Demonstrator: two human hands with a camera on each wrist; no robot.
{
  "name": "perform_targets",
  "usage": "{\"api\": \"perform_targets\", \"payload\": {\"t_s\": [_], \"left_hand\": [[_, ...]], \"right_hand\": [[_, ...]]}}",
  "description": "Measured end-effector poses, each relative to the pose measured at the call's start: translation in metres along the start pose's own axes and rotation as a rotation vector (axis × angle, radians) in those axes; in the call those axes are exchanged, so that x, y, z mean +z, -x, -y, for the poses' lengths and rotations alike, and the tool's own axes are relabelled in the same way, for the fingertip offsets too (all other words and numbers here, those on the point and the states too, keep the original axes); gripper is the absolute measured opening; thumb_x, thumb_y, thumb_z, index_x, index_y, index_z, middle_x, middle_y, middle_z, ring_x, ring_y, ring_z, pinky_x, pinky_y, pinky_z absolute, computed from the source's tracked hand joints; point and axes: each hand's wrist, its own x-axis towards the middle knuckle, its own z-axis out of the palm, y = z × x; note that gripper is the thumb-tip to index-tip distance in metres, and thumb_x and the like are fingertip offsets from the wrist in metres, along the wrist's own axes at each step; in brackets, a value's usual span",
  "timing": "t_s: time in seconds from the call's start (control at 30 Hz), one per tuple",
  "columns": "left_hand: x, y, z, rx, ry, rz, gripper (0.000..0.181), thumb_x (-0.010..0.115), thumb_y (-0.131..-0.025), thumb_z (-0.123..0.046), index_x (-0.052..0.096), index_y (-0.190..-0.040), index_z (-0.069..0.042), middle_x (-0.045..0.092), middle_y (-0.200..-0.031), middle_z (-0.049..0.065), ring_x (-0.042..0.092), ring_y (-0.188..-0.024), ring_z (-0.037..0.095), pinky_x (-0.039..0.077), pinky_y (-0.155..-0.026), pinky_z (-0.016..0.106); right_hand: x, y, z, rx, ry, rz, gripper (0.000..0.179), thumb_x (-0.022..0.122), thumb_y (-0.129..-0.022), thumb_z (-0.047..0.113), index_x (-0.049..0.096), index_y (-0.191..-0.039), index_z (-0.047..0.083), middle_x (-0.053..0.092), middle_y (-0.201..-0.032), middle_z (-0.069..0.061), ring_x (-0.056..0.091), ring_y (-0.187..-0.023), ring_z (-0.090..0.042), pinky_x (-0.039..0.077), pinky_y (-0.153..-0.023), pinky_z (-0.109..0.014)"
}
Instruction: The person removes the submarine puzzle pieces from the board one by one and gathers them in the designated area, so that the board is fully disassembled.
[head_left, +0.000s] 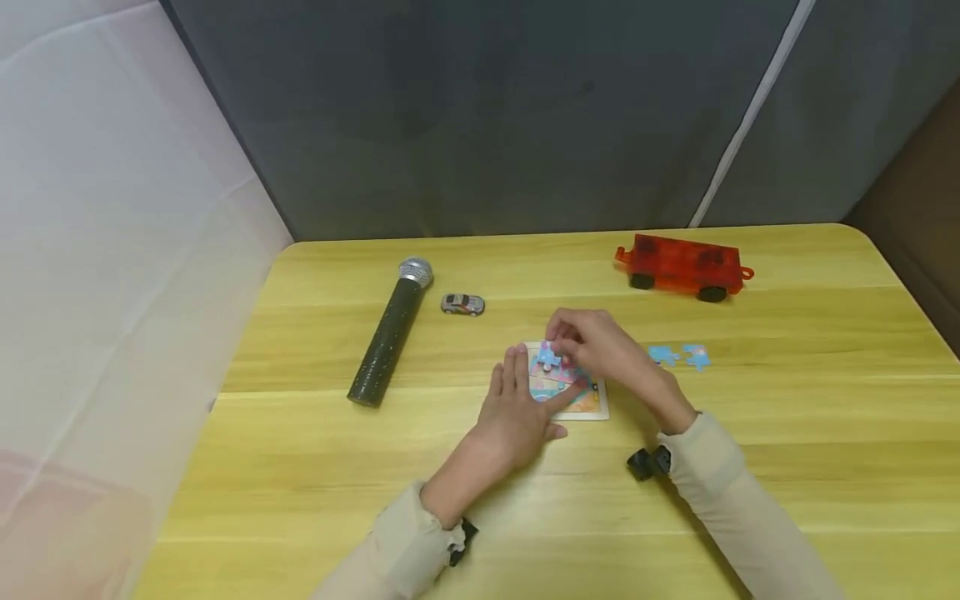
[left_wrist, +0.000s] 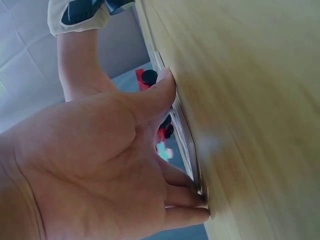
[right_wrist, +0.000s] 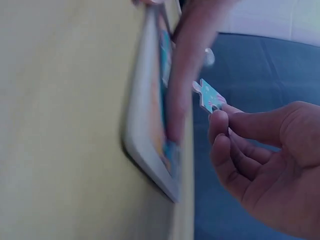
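Observation:
My right hand [head_left: 600, 346] pinches a light-blue jigsaw puzzle piece [right_wrist: 210, 96] between thumb and fingertips, raised over the upper part of the puzzle board [head_left: 597, 414]. Pink and white show on the piece. The board is a small white-framed square with pieces fitted inside its picture area. My left hand [head_left: 513, 421] spreads over its lower left, fingers straight along the left side and a digit stretched across the picture. In the left wrist view the palm of this hand hides most of the board. Two loose blue puzzle pieces [head_left: 697, 357] lie to the right.
On the left of the wooden table [head_left: 300, 467] lies a dark speckled microphone [head_left: 390, 333] with a silver head. A small silver toy car [head_left: 462, 304] sits beside it. Toward the back right stands a red toy wagon [head_left: 686, 265] with black wheels. Grey panels rise behind the table.

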Motion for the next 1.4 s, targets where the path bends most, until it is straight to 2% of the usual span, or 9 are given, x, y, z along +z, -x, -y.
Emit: {"api": "perform_targets", "payload": {"t_s": [0.2,0.3,0.4,0.57,0.83,1.03,1.17,1.3,1.4], "left_hand": [[0.000,0.001,-0.001,-0.009,0.072,-0.023,0.068,0.046,-0.113,-0.056,0.015,-0.173,-0.053,0.003,-0.177,0.039,0.005,-0.169,0.050,0.021,-0.137,0.057],[0.001,0.005,-0.001,0.010,0.115,-0.045,0.069,0.049,-0.113,-0.054,0.018,-0.174,-0.050,0.003,-0.178,0.037,0.004,-0.169,0.050,0.020,-0.136,0.060],[0.003,0.012,0.002,0.033,0.093,-0.069,0.071,0.052,-0.112,-0.053,0.023,-0.175,-0.043,0.007,-0.183,0.026,0.007,-0.171,0.044,0.020,-0.136,0.062],[0.008,0.025,0.006,0.097,0.044,-0.069,0.076,0.056,-0.112,-0.051,0.025,-0.177,-0.029,0.012,-0.186,0.007,0.011,-0.172,0.036,0.019,-0.136,0.061],[0.005,0.030,-0.001,0.111,-0.010,-0.105,0.074,0.057,-0.112,-0.051,0.030,-0.176,-0.025,0.019,-0.185,0.009,0.020,-0.170,0.038,0.024,-0.136,0.059],[0.004,0.028,-0.006,0.115,-0.038,-0.104,0.073,0.056,-0.112,-0.050,0.029,-0.176,-0.026,0.019,-0.185,0.007,0.021,-0.170,0.037,0.026,-0.135,0.058],[0.004,0.028,-0.009,0.110,-0.071,-0.098,0.073,0.055,-0.113,-0.049,0.028,-0.176,-0.026,0.019,-0.185,0.007,0.020,-0.170,0.036,0.027,-0.135,0.057],[0.003,0.027,-0.010,0.101,-0.112,-0.091,0.075,0.053,-0.114,-0.048,0.025,-0.177,-0.017,0.018,-0.185,0.007,0.020,-0.170,0.035,0.026,-0.136,0.055],[0.001,0.026,-0.011,0.103,-0.117,-0.078,0.076,0.051,-0.115,-0.048,0.024,-0.176,-0.011,0.017,-0.185,0.009,0.018,-0.171,0.034,0.025,-0.136,0.053]], "right_hand": [[-0.035,0.014,-0.019,0.049,0.072,-0.064,0.005,0.068,-0.106,0.000,0.073,-0.106,0.000,0.077,-0.094,-0.013,0.071,-0.080,-0.024,0.057,-0.074,-0.034],[-0.052,0.027,-0.036,0.106,0.105,-0.045,0.004,0.069,-0.105,-0.001,0.073,-0.105,-0.002,0.076,-0.093,-0.013,0.069,-0.078,-0.022,0.055,-0.071,-0.030],[-0.059,0.035,-0.051,0.127,0.124,-0.004,0.005,0.070,-0.105,0.000,0.072,-0.103,-0.004,0.076,-0.093,-0.013,0.068,-0.078,-0.020,0.054,-0.071,-0.030],[-0.050,0.030,-0.061,0.092,0.143,0.021,0.007,0.069,-0.105,-0.001,0.075,-0.100,0.000,0.076,-0.091,-0.010,0.066,-0.080,-0.017,0.054,-0.074,-0.034],[-0.036,0.020,-0.047,0.131,0.272,-0.017,0.011,0.069,-0.103,-0.004,0.072,-0.094,0.002,0.074,-0.090,-0.010,0.062,-0.082,-0.025,0.054,-0.078,-0.040],[-0.031,0.032,-0.040,0.155,0.435,-0.083,0.012,0.075,-0.098,-0.004,0.067,-0.092,0.003,0.062,-0.095,-0.014,0.060,-0.081,-0.028,0.056,-0.072,-0.045],[-0.024,0.041,-0.029,0.042,0.427,-0.082,0.010,0.080,-0.099,0.003,0.070,-0.097,0.005,0.061,-0.102,-0.013,0.060,-0.082,-0.024,0.057,-0.071,-0.042],[-0.010,0.046,-0.018,-0.100,0.341,0.034,0.018,0.084,-0.097,0.012,0.072,-0.109,0.006,0.060,-0.105,-0.009,0.059,-0.083,-0.018,0.056,-0.071,-0.036],[0.004,0.048,-0.027,-0.135,0.359,0.045,0.029,0.088,-0.094,0.015,0.066,-0.112,0.009,0.055,-0.104,-0.005,0.055,-0.076,-0.015,0.051,-0.063,-0.031]]}}
